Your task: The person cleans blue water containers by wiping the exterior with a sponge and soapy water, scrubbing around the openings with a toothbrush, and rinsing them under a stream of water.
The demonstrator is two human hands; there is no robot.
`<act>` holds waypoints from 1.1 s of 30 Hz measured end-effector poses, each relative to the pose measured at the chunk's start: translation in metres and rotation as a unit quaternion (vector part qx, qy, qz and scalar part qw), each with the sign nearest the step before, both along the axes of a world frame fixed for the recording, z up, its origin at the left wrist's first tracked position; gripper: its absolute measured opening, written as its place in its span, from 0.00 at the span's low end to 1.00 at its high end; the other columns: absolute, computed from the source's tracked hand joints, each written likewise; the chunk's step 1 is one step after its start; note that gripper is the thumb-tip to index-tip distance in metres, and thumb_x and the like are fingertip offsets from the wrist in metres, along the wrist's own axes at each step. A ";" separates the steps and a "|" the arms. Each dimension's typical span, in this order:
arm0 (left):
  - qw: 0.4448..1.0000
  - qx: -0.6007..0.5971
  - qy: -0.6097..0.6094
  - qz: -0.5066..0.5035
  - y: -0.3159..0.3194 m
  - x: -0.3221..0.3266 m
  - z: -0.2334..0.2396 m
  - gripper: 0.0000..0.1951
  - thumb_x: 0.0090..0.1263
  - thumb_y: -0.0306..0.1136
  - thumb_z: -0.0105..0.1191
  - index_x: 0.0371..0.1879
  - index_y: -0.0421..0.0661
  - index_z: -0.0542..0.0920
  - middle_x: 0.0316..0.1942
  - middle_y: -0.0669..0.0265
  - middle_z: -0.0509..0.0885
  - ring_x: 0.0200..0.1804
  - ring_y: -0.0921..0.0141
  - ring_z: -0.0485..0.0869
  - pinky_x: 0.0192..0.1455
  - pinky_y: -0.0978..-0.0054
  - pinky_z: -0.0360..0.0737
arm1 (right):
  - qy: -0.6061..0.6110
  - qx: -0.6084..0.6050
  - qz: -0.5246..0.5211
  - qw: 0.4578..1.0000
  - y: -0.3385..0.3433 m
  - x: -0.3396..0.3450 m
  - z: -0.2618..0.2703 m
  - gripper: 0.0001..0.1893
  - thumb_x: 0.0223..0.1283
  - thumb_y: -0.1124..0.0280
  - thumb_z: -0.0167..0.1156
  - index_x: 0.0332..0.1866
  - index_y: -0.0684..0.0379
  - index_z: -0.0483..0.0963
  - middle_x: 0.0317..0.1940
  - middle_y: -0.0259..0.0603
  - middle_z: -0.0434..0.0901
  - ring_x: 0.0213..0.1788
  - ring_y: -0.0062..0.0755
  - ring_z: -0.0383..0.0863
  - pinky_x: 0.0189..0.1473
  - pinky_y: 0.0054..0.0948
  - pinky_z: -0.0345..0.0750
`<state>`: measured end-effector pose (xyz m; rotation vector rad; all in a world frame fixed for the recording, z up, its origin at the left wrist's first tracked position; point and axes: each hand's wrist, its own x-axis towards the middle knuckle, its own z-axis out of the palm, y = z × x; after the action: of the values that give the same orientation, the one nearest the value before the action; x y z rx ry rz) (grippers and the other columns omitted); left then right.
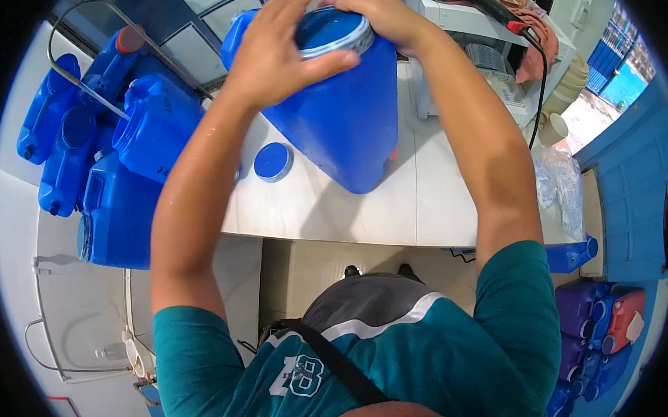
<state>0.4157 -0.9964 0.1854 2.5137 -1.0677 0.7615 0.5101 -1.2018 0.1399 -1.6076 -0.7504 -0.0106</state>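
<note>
A large blue plastic container [348, 115] stands on the white tiled counter [388, 221]. Its round blue lid [332, 29] has a whitish plastic seal around the rim. At the lid's left side is my left hand [281, 55], slightly blurred, fingers apart and thumb across the near rim. My right hand [368, 11] reaches over the far right of the lid, its fingers bent at the edge; part of it is hidden. A loose blue screw cap [273, 161] lies on the counter, left of the container.
Several blue jerrycans [121, 212] crowd the left, one open with a curved metal pipe [103, 98] entering its mouth. Back right stand a white shelf unit [445, 16] and a black heat gun or dryer [495, 10]. Clear plastic bags [566, 189] lie at the right end.
</note>
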 end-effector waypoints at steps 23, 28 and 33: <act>0.974 0.028 0.007 0.224 0.077 0.148 -0.027 0.13 0.60 0.35 0.58 0.44 0.49 0.85 0.39 0.57 0.87 0.47 0.67 0.85 0.54 0.70 0.77 | 0.333 0.325 -0.225 0.856 0.020 -0.135 -0.240 0.51 0.62 0.33 0.57 0.78 0.62 0.51 0.72 0.61 0.62 0.73 0.52 0.64 0.72 0.42 0.63; 0.806 -0.383 0.442 0.096 0.153 0.094 -0.012 0.18 0.75 0.40 0.50 0.50 0.37 0.83 0.42 0.61 0.87 0.43 0.70 0.84 0.52 0.72 0.79 | 0.281 0.215 -0.226 0.908 0.028 -0.192 -0.238 0.56 0.60 0.30 0.56 0.78 0.69 0.47 0.73 0.68 0.57 0.78 0.63 0.51 0.78 0.47 0.51; 0.897 -0.330 0.234 0.181 0.051 -0.036 -0.024 0.15 0.76 0.36 0.43 0.41 0.42 0.83 0.34 0.70 0.79 0.36 0.76 0.74 0.43 0.78 0.73 | 0.205 0.240 -0.275 0.908 -0.020 -0.278 -0.242 0.46 0.69 0.39 0.53 0.74 0.73 0.53 0.65 0.71 0.65 0.71 0.62 0.62 0.73 0.47 0.58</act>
<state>0.3799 -0.9451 0.1612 2.1237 -0.1284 0.4502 0.2325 -1.2217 -0.1020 -1.2344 0.0554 -0.2398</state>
